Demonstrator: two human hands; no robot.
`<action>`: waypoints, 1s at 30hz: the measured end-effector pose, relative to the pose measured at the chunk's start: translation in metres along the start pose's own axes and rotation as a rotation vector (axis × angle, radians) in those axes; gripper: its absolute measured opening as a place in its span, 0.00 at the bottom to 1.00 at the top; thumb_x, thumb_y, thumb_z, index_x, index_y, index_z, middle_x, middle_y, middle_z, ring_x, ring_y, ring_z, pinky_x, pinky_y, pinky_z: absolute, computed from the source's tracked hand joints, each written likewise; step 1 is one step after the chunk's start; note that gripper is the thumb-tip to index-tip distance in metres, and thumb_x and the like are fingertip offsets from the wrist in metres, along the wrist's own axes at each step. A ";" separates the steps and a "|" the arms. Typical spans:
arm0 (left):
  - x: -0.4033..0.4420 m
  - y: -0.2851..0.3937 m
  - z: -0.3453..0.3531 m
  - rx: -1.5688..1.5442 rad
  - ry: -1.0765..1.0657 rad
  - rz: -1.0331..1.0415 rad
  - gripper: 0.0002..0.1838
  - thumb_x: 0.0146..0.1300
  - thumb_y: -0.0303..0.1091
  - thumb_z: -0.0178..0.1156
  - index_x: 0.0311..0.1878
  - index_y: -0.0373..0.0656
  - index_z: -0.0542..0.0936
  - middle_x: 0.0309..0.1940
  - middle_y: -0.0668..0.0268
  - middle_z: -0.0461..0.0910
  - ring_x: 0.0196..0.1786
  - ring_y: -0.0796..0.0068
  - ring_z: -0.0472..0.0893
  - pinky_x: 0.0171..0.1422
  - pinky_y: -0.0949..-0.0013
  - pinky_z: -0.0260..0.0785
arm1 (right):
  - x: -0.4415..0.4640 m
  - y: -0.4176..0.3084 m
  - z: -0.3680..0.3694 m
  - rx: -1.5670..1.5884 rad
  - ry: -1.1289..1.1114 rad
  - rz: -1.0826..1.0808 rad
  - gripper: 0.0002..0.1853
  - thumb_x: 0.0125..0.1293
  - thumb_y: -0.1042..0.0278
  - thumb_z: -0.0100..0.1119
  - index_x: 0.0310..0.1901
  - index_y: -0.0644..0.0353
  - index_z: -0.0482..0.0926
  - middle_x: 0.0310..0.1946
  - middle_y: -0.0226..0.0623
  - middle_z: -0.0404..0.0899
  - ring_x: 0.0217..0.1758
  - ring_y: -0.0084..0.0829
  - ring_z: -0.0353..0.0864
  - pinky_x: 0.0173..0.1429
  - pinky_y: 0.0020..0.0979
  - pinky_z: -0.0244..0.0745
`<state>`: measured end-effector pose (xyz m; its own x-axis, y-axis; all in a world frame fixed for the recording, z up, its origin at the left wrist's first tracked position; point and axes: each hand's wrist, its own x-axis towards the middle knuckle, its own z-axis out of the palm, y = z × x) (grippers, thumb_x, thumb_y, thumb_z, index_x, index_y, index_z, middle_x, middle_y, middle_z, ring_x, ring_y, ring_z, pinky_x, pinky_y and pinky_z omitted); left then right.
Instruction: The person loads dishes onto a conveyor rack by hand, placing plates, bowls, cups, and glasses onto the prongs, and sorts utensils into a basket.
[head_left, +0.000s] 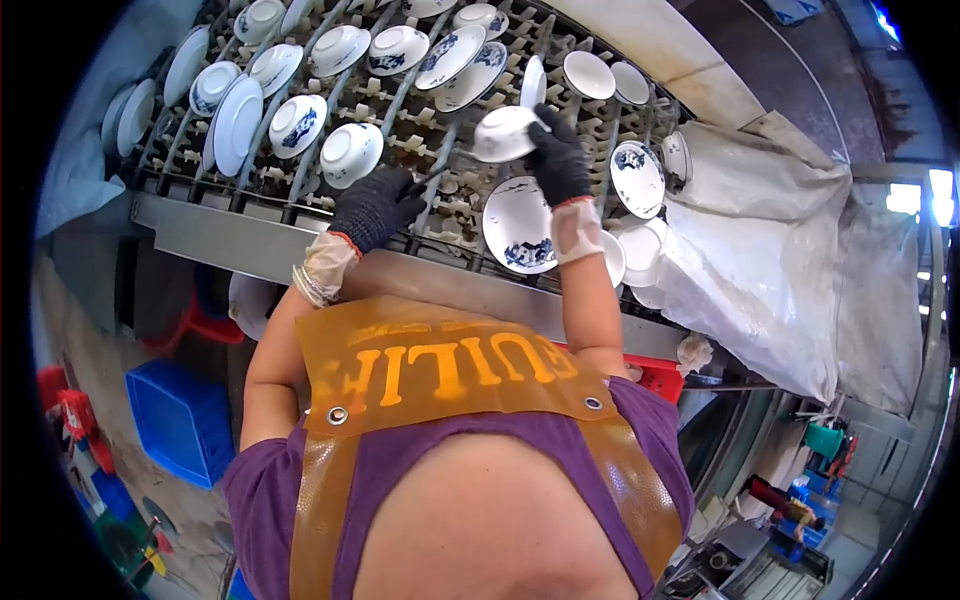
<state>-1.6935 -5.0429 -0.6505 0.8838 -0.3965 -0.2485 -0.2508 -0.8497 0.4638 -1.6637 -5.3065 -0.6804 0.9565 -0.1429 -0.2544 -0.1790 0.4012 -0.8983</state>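
My right hand (558, 160), in a dark knit glove over a pale cuff, is closed on the rim of a white bowl (503, 136), which it holds tilted above the pegged rack. Just below that bowl, a white oval plate with blue decoration (519, 225) leans on the rack. My left hand (376, 210), gloved the same way, is at the rack's near edge with its fingers apart and nothing visible in them. Close beyond it, another white bowl (351, 155) rests tilted on the pegs.
Rows of bowls and plates stand on the pegged conveyor rack (460, 195), several at left. A metal ledge (440, 287) runs along its near side. Plastic sheeting (750, 220) hangs at right. A blue crate (180, 422) is on the floor at left.
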 end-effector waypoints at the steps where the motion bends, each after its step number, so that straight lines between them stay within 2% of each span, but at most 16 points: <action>1: 0.003 -0.001 0.000 -0.002 0.004 -0.012 0.25 0.52 0.46 0.62 0.50 0.41 0.75 0.41 0.54 0.79 0.42 0.54 0.79 0.46 0.60 0.71 | 0.000 -0.004 -0.012 -0.087 -0.020 -0.083 0.21 0.61 0.74 0.56 0.56 0.63 0.68 0.47 0.40 0.75 0.45 0.31 0.76 0.45 0.29 0.76; 4: 0.025 0.002 0.004 -0.263 0.140 0.193 0.19 0.53 0.37 0.61 0.48 0.40 0.76 0.38 0.54 0.80 0.39 0.56 0.80 0.45 0.60 0.71 | -0.001 -0.010 -0.045 -0.249 -0.021 -0.161 0.19 0.61 0.74 0.56 0.55 0.61 0.70 0.48 0.39 0.75 0.44 0.29 0.75 0.48 0.27 0.72; 7: 0.068 0.012 0.015 -0.290 0.150 0.367 0.26 0.48 0.31 0.63 0.54 0.40 0.72 0.46 0.53 0.77 0.47 0.58 0.79 0.52 0.63 0.70 | 0.008 0.028 -0.087 -0.452 0.074 -0.099 0.20 0.58 0.72 0.58 0.53 0.62 0.70 0.45 0.42 0.77 0.45 0.30 0.77 0.47 0.30 0.73; 10: 0.112 0.013 0.032 -0.112 0.024 0.376 0.37 0.45 0.30 0.66 0.61 0.41 0.65 0.51 0.51 0.75 0.54 0.57 0.75 0.58 0.63 0.68 | -0.017 0.037 -0.090 -0.745 -0.033 -0.309 0.25 0.53 0.66 0.62 0.52 0.64 0.70 0.43 0.44 0.79 0.44 0.39 0.79 0.50 0.33 0.72; 12: 0.125 0.023 0.031 0.002 -0.130 0.375 0.37 0.44 0.32 0.67 0.60 0.40 0.66 0.51 0.51 0.75 0.53 0.57 0.75 0.58 0.63 0.67 | -0.029 0.053 -0.100 -1.278 -0.083 -0.272 0.23 0.52 0.62 0.62 0.50 0.62 0.73 0.42 0.47 0.79 0.43 0.44 0.78 0.50 0.34 0.71; 15: 0.142 0.030 0.031 0.103 -0.376 0.277 0.37 0.42 0.34 0.70 0.58 0.38 0.68 0.51 0.51 0.75 0.53 0.58 0.75 0.58 0.62 0.67 | -0.064 0.025 -0.094 -1.061 -0.061 -0.174 0.20 0.51 0.60 0.61 0.46 0.59 0.76 0.40 0.49 0.79 0.43 0.46 0.78 0.49 0.36 0.71; 16: 0.143 0.028 0.032 0.079 -0.473 0.171 0.36 0.41 0.35 0.71 0.57 0.37 0.69 0.51 0.51 0.75 0.53 0.59 0.75 0.58 0.62 0.67 | -0.063 0.025 -0.103 -1.063 -0.065 -0.193 0.17 0.54 0.69 0.60 0.47 0.62 0.77 0.36 0.42 0.81 0.36 0.30 0.81 0.42 0.29 0.75; 18: 0.141 0.030 0.025 0.139 -0.440 0.204 0.36 0.41 0.38 0.70 0.56 0.37 0.70 0.49 0.50 0.75 0.52 0.58 0.76 0.57 0.62 0.68 | -0.079 0.000 -0.083 -0.980 0.120 -0.170 0.17 0.51 0.63 0.59 0.43 0.59 0.78 0.36 0.45 0.80 0.39 0.42 0.80 0.45 0.37 0.73; 20: 0.140 0.039 0.024 0.233 -0.362 0.292 0.37 0.42 0.45 0.70 0.56 0.37 0.70 0.47 0.49 0.77 0.49 0.55 0.77 0.54 0.62 0.68 | -0.101 -0.031 -0.044 -0.949 0.213 -0.293 0.18 0.53 0.64 0.60 0.45 0.62 0.76 0.34 0.46 0.80 0.36 0.39 0.81 0.42 0.34 0.74; 21: 0.167 0.008 0.057 0.108 -0.261 0.352 0.34 0.39 0.52 0.69 0.44 0.35 0.76 0.42 0.48 0.78 0.44 0.55 0.78 0.50 0.62 0.70 | -0.107 -0.034 -0.043 -0.683 0.127 -0.184 0.18 0.53 0.64 0.60 0.46 0.61 0.76 0.35 0.46 0.80 0.35 0.39 0.81 0.41 0.32 0.74; 22: 0.163 0.014 0.049 0.091 -0.308 0.299 0.35 0.40 0.56 0.68 0.45 0.36 0.76 0.42 0.47 0.78 0.46 0.55 0.78 0.51 0.61 0.69 | -0.111 -0.035 -0.045 -0.415 0.040 -0.085 0.19 0.53 0.64 0.61 0.46 0.61 0.76 0.35 0.46 0.80 0.34 0.39 0.81 0.41 0.31 0.74; 23: 0.155 0.019 0.045 0.083 -0.237 0.307 0.35 0.40 0.56 0.67 0.45 0.36 0.76 0.40 0.47 0.78 0.43 0.56 0.79 0.49 0.61 0.70 | -0.105 -0.028 -0.060 -0.779 0.017 -0.197 0.21 0.51 0.61 0.64 0.47 0.59 0.76 0.40 0.46 0.79 0.39 0.42 0.79 0.45 0.34 0.73; 24: 0.145 0.023 0.042 0.074 -0.165 0.312 0.35 0.40 0.56 0.67 0.45 0.36 0.76 0.38 0.48 0.79 0.41 0.57 0.80 0.48 0.62 0.71 | -0.101 -0.017 -0.079 -0.778 0.028 -0.199 0.21 0.51 0.61 0.64 0.47 0.59 0.76 0.40 0.46 0.79 0.39 0.42 0.79 0.45 0.34 0.73; 26: 0.131 0.037 0.027 0.004 -0.222 0.220 0.34 0.42 0.54 0.67 0.47 0.37 0.76 0.34 0.52 0.80 0.33 0.61 0.82 0.42 0.64 0.73 | -0.099 -0.005 -0.107 -1.500 0.165 -0.467 0.23 0.49 0.56 0.65 0.46 0.57 0.77 0.45 0.45 0.77 0.46 0.43 0.77 0.52 0.38 0.70; 27: 0.130 0.039 0.025 0.056 -0.136 0.226 0.33 0.43 0.53 0.66 0.48 0.38 0.76 0.33 0.54 0.81 0.29 0.64 0.82 0.39 0.65 0.73 | -0.105 -0.006 -0.118 -1.615 0.152 -0.317 0.24 0.48 0.52 0.65 0.46 0.56 0.78 0.46 0.43 0.77 0.51 0.42 0.74 0.56 0.40 0.66; 30: 0.097 0.076 -0.019 0.102 -0.170 0.102 0.34 0.44 0.52 0.66 0.54 0.45 0.74 0.33 0.56 0.82 0.32 0.66 0.83 0.41 0.65 0.74 | -0.101 0.010 -0.156 -1.333 0.015 -0.207 0.21 0.50 0.52 0.63 0.43 0.56 0.79 0.42 0.43 0.78 0.47 0.43 0.76 0.53 0.39 0.69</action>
<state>-1.6193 -5.1396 -0.6231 0.7747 -0.5278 -0.3482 -0.3817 -0.8294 0.4080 -1.7979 -5.4291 -0.7190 0.9919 -0.1064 -0.0689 -0.1266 -0.8051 -0.5795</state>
